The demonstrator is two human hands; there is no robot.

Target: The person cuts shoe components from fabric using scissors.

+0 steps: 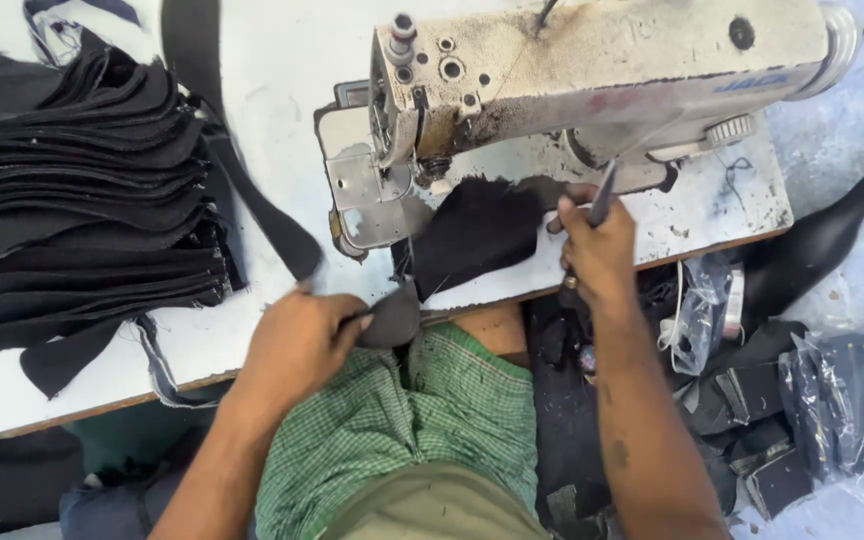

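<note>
- Two hands, one cloth: my left hand (297, 335) pinches the near corner of the dark cloth (472, 235).
- Cloth runs far-right toward the needle.
- My right hand (597, 250), closed on snips (602, 195), rests at its right edge.

A white bench (282, 60) with a wooden front edge is seen from above. A worn, cream-coloured sewing machine (602, 70) is mounted on its right half. A tall stack of black fabric pieces (82, 190) is piled at the left. A black strap (252, 200) is laid diagonally between them, and a dark fabric piece (477, 230) is spread below the machine's needle.
</note>
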